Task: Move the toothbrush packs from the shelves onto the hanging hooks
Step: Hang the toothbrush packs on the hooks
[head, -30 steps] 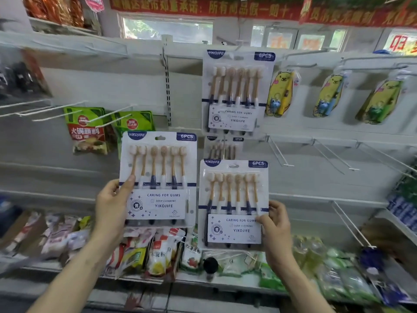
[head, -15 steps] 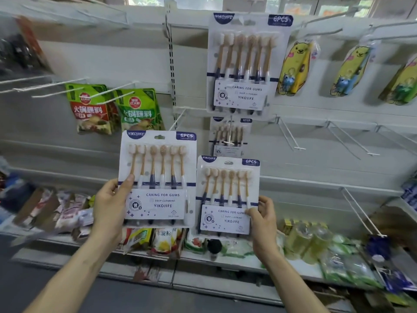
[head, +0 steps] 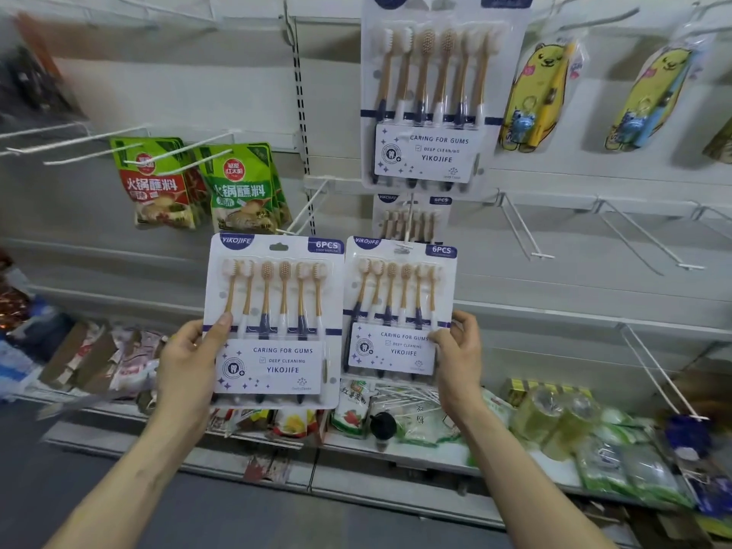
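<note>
Head view: Your left hand grips the left edge of one white blister-card pack of six tan-handled toothbrushes, thumb across its front. Your right hand pinches the right edge of a second identical pack. Both packs are upright and side by side, above the stocked lower shelf.

The second pack's hang slot sits at the tip of a white wire hook. You cannot tell whether it is threaded.

Done: one matching hung pack sits high on the panel, and a smaller-looking rear pack hangs below it.

Remaining, as a judgement: hang both held packs. Bare wire hooks stand to the right.
</note>
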